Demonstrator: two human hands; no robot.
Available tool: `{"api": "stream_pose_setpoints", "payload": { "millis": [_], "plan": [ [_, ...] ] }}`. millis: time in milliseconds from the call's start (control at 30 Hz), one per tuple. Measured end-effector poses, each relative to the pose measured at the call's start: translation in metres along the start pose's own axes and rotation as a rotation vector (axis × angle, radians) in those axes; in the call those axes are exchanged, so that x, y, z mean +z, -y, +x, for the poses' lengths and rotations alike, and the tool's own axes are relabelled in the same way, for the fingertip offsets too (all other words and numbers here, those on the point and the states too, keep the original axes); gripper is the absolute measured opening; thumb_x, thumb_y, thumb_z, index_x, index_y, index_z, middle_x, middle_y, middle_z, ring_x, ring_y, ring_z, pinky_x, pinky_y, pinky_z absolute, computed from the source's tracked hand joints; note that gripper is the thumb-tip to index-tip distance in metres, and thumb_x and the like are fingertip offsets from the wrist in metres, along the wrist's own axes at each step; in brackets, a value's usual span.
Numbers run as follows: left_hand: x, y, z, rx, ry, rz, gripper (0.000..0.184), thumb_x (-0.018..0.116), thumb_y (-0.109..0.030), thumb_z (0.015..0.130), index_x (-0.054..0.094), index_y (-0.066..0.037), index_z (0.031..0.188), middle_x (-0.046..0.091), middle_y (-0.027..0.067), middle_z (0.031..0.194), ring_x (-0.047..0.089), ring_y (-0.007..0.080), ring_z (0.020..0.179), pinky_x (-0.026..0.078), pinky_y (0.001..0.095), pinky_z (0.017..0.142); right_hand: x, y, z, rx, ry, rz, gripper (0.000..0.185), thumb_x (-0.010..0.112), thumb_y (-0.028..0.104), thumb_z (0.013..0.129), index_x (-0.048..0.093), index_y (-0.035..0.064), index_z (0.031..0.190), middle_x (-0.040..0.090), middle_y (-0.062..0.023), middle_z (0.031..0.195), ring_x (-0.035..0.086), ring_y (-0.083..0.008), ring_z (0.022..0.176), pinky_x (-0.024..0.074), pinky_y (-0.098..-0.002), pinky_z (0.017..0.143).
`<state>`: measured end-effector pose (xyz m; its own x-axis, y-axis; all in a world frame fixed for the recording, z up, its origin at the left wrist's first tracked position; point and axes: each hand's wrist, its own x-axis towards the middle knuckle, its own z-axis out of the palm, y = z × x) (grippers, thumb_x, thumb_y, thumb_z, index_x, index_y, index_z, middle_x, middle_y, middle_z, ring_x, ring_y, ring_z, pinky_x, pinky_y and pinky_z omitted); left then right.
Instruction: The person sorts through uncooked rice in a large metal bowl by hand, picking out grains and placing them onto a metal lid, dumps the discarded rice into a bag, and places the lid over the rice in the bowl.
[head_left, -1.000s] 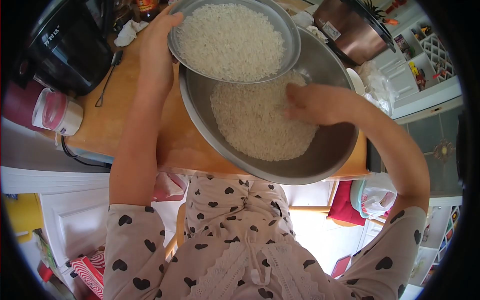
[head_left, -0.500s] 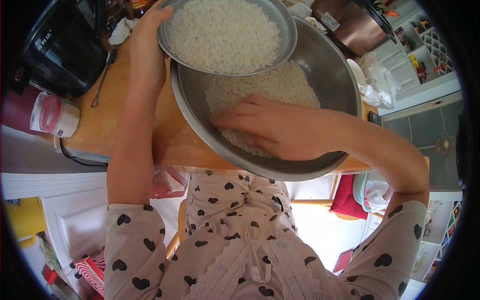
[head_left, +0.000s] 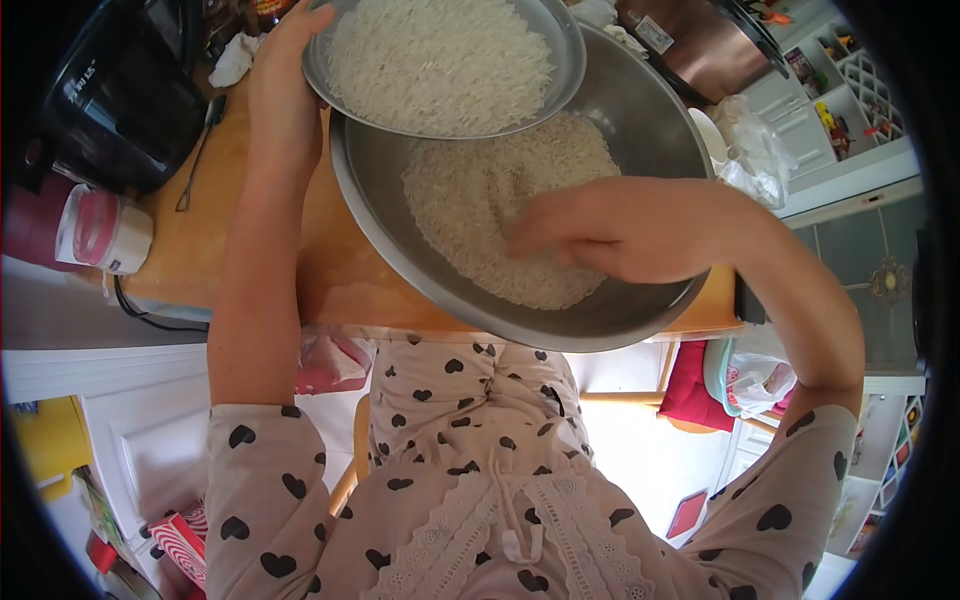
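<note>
My left hand [head_left: 283,85] grips the left rim of a shallow metal bowl [head_left: 568,62] heaped with white rice [head_left: 440,65]. That bowl is held over the far side of a large steel basin [head_left: 372,195]. Loose rice [head_left: 465,225] covers part of the basin's bottom and looks duller than the rice above. Inside the basin my right hand [head_left: 625,228] is low over this rice, fingers pointing down and left. Motion smears its fingertips, so whether any grains are between them is unclear.
The basin rests on a wooden table [head_left: 345,285] near its front edge. At left are a black appliance [head_left: 125,110], a jar [head_left: 128,238] and a thin-handled utensil [head_left: 197,160]. A copper-coloured cooker [head_left: 705,45] and a plastic bag [head_left: 755,150] stand at right.
My right hand has moved right and slightly up across the basin, uncovering more rice and a furrow in it. My left hand still holds the bowl; the whole view has shifted slightly.
</note>
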<state>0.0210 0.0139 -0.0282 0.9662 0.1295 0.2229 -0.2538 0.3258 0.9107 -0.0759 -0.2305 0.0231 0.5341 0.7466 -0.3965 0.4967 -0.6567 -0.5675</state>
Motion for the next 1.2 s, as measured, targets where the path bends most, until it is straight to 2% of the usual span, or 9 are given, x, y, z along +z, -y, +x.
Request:
{"api": "stream_pose_setpoints", "payload": {
  "millis": [33,133,233,333,533,633,833,1167,1200],
  "plan": [
    [0.000,0.000,0.001,-0.001,0.004,-0.009,0.053,0.055,-0.028,0.084,0.048,0.001,0.127,0.056,0.0100,0.117,0.054,0.0181,0.106,0.039,0.0269,0.092,-0.009,0.008,-0.006,0.011,0.118,0.040,0.029,0.045,0.014,0.088,0.059,0.0068,0.113,0.057,-0.0129,0.116,0.054,-0.0267,0.109,0.0415,-0.0363,0.092],
    [0.000,0.001,0.003,-0.012,0.009,-0.021,0.052,0.055,-0.028,0.084,0.048,0.001,0.127,0.056,0.0096,0.116,0.054,0.0177,0.106,0.039,0.0267,0.091,-0.023,0.005,-0.015,0.135,0.005,-0.050,0.023,0.048,0.013,0.089,0.059,0.0013,0.105,0.060,-0.0146,0.107,0.058,-0.0303,0.099,0.0443,-0.0393,0.084],
    [-0.002,0.003,0.004,-0.013,0.033,-0.038,0.051,0.054,-0.028,0.085,0.048,0.001,0.126,0.057,0.0090,0.116,0.054,0.0172,0.105,0.039,0.0264,0.091,-0.018,-0.012,-0.015,0.515,0.013,-0.290,0.023,0.050,0.020,0.089,0.056,0.0011,0.101,0.061,-0.0149,0.097,0.059,-0.0316,0.089,0.0448,-0.0403,0.078],
    [-0.005,0.004,0.006,-0.012,0.053,-0.057,0.050,0.054,-0.027,0.085,0.049,0.001,0.126,0.057,0.0087,0.116,0.054,0.0169,0.105,0.039,0.0261,0.091,-0.005,-0.010,-0.016,0.595,-0.016,-0.189,0.036,0.047,0.036,0.089,0.054,0.0039,0.105,0.062,-0.0179,0.097,0.060,-0.0338,0.090,0.0448,-0.0435,0.079],
    [-0.003,0.004,0.004,-0.001,0.008,-0.056,0.052,0.056,-0.027,0.084,0.048,0.001,0.127,0.056,0.0089,0.117,0.054,0.0174,0.105,0.039,0.0263,0.092,0.014,0.033,0.005,0.460,0.012,0.022,0.043,0.046,0.042,0.089,0.051,0.0029,0.108,0.061,-0.0220,0.093,0.059,-0.0370,0.089,0.0441,-0.0438,0.078],
    [-0.006,0.006,0.008,-0.002,0.008,-0.054,0.053,0.057,-0.027,0.083,0.048,0.002,0.127,0.056,0.0092,0.118,0.054,0.0180,0.106,0.039,0.0267,0.092,0.030,0.027,0.021,0.229,-0.062,0.088,0.045,0.046,0.043,0.089,0.051,0.0018,0.107,0.060,-0.0194,0.084,0.061,-0.0303,0.080,0.0458,-0.0412,0.072],
    [-0.002,0.003,0.008,-0.028,0.011,-0.064,0.052,0.055,-0.027,0.084,0.047,0.001,0.128,0.057,0.0094,0.117,0.054,0.0184,0.107,0.039,0.0271,0.092,0.021,0.018,0.043,0.401,0.105,1.076,0.034,0.051,0.036,0.090,0.056,0.0026,0.095,0.051,-0.0056,0.081,0.047,-0.0144,0.056,0.0396,-0.0270,0.050],
    [-0.001,0.002,0.005,0.014,0.160,-0.066,0.048,0.046,-0.025,0.088,0.046,0.000,0.128,0.055,0.0097,0.119,0.052,0.0180,0.110,0.038,0.0288,0.095,-0.027,0.003,0.007,0.276,0.256,1.041,0.030,0.053,0.033,0.090,0.056,0.0043,0.081,0.050,-0.0019,0.072,0.042,-0.0099,0.052,0.0344,-0.0215,0.043],
    [0.000,0.001,0.004,0.033,0.143,-0.019,0.047,0.047,-0.027,0.087,0.049,-0.002,0.126,0.055,0.0046,0.106,0.048,0.0123,0.094,0.034,0.0254,0.079,-0.036,0.008,0.001,0.262,0.207,1.026,0.030,0.053,0.033,0.090,0.057,0.0045,0.080,0.050,-0.0019,0.070,0.042,-0.0096,0.051,0.0349,-0.0212,0.043]
  ]
}}
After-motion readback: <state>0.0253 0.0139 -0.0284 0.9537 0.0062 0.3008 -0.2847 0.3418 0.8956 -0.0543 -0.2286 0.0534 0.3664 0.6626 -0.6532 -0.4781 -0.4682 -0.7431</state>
